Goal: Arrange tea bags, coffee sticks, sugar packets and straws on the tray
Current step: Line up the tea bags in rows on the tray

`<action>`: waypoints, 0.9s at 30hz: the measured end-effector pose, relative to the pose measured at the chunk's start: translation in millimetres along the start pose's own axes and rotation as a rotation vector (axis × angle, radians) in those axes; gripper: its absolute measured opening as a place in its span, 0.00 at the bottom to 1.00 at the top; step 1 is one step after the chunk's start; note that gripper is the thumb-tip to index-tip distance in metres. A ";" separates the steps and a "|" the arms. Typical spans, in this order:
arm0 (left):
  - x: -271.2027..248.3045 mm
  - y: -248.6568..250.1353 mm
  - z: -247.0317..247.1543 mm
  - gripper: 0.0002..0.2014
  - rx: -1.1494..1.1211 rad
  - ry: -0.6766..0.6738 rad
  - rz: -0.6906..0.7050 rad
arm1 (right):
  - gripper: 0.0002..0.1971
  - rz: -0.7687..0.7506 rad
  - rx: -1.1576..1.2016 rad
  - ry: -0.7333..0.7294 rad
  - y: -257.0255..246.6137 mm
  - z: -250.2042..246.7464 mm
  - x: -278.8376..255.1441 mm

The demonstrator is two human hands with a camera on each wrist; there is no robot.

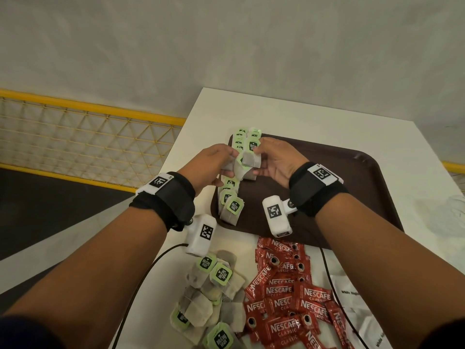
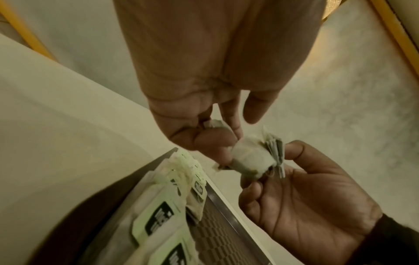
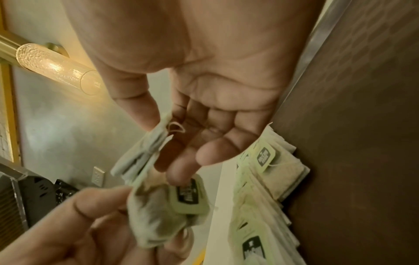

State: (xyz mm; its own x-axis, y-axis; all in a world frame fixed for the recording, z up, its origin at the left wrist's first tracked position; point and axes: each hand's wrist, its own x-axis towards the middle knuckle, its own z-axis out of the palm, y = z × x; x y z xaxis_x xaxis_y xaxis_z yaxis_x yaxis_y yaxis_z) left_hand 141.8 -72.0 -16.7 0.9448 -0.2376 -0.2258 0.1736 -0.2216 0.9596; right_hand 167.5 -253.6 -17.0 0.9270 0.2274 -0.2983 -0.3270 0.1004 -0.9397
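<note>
Over the left edge of the brown tray (image 1: 327, 177) both hands meet on a small bunch of tea bags (image 1: 247, 161). My left hand (image 1: 232, 157) pinches one tea bag (image 2: 249, 157) between thumb and fingers. My right hand (image 1: 256, 152) pinches the folded ends of several bags (image 3: 145, 157) with its thumb. A row of tea bags with green tags (image 1: 231, 197) lies along the tray's left side, also visible in the right wrist view (image 3: 272, 179). No straws show.
Loose tea bags (image 1: 211, 293) are heaped on the white table (image 1: 276, 109) near me. Red coffee sticks (image 1: 284, 290) lie beside them, and white sugar packets (image 1: 352, 293) further right. A black cable (image 1: 141, 285) crosses the table. A yellow railing (image 1: 88, 109) stands to the left.
</note>
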 end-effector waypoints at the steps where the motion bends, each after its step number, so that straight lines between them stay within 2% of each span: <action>1: -0.8 0.7 0.3 0.09 -0.040 -0.016 -0.020 | 0.09 -0.008 -0.032 0.007 0.2 0.1 0.2; 4: -2.3 -2.0 1.0 0.06 -0.011 -0.058 0.023 | 0.02 -0.043 -0.096 0.021 2.1 0.4 -0.6; 6: -2.4 -4.2 1.8 0.04 0.009 -0.056 0.045 | 0.05 -0.082 -0.118 0.025 4.7 -1.6 -0.1; 9: 0.8 -5.2 3.2 0.03 -0.011 0.036 0.041 | 0.04 -0.130 -0.124 0.041 6.0 -1.9 -3.7; 12: 3.1 -5.5 5.4 0.06 0.017 0.148 0.067 | 0.15 -0.164 -0.137 0.069 9.0 -1.7 -3.8; 13: 3.2 -5.3 5.9 0.07 0.019 0.167 0.077 | 0.16 -0.191 -0.150 0.074 9.7 -1.5 -3.9; 16: 3.2 -3.2 5.9 0.09 0.000 0.224 0.096 | 0.10 -0.254 -0.201 0.053 9.1 -1.4 -6.0; 18: 3.1 -1.7 4.0 0.08 -0.030 0.269 0.105 | 0.10 -0.258 -0.227 0.022 8.7 -2.8 -8.2; 23: 1.7 -5.2 -2.3 0.04 0.064 0.339 0.277 | 0.04 -0.210 -0.201 -0.029 4.3 -7.4 -14.9; 27: -1.0 -7.8 -2.3 0.04 0.226 0.386 0.379 | 0.05 -0.205 -0.216 -0.047 0.4 -10.6 -19.5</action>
State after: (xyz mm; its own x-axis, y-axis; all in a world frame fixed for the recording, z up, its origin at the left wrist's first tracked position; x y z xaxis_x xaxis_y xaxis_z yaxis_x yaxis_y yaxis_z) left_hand 140.1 -67.8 -23.6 0.9695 0.0128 0.2446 -0.2198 -0.3947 0.8921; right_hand 151.3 -268.3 -13.3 0.9586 0.2685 -0.0950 -0.0822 -0.0586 -0.9949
